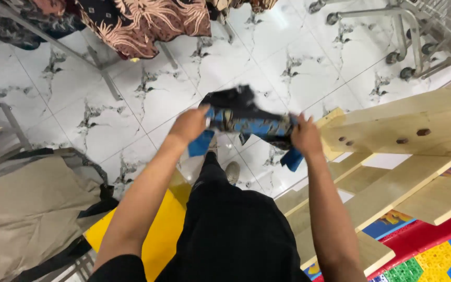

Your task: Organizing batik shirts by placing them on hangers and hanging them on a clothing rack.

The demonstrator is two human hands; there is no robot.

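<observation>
While the bunched blue-and-black patterned cloth [244, 119] is held out over the white marble-look tiled floor [147, 89], much of it is blurred, so its pattern and shape are hard to make out. It is gripped at both ends: the fingers of the left hand [189, 125] are curled shut around one end, and those of the right hand [305, 137] are closed on the other, though the fingertips themselves are hidden behind the fabric. One loose blue flap hangs below each set of fingers, two in all. Beneath the fingers, one grey shoe [232, 172] can be seen, the other being hidden.

To the right of the fingers, a pale wooden slatted frame [392, 130] is cut off by the edge. Beyond the fingers, a brown patterned garment [142, 23] hangs, only partly seen. A crumpled beige cloth [27, 209] lies well to the left. No container can be clearly made out.
</observation>
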